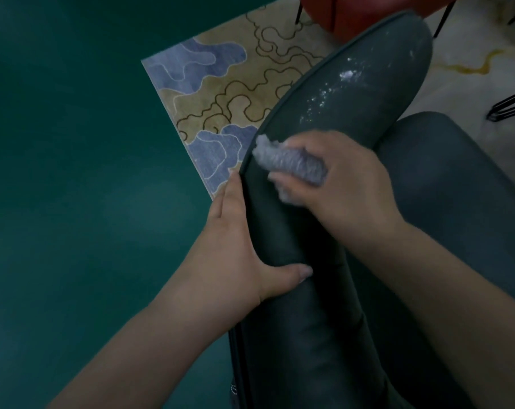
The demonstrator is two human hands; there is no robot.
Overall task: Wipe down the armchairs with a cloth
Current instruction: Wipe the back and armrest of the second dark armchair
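Observation:
A dark grey-green armchair (324, 305) fills the lower right, its padded arm rising diagonally toward the top right. White specks and smears (336, 84) dot the upper part of that arm. My right hand (339, 184) grips a bunched grey cloth (288, 163) and presses it on the arm just below the specks. My left hand (238, 246) rests on the outer edge of the arm, fingers straight along the piping and thumb laid across the top. The seat cushion (457, 187) lies to the right.
A dark green floor (73, 202) spreads to the left. A patterned beige and blue rug (221, 84) lies beyond the armchair. A red chair (368, 13) with thin black legs stands at the top, and black hairpin legs (510, 107) show at the right.

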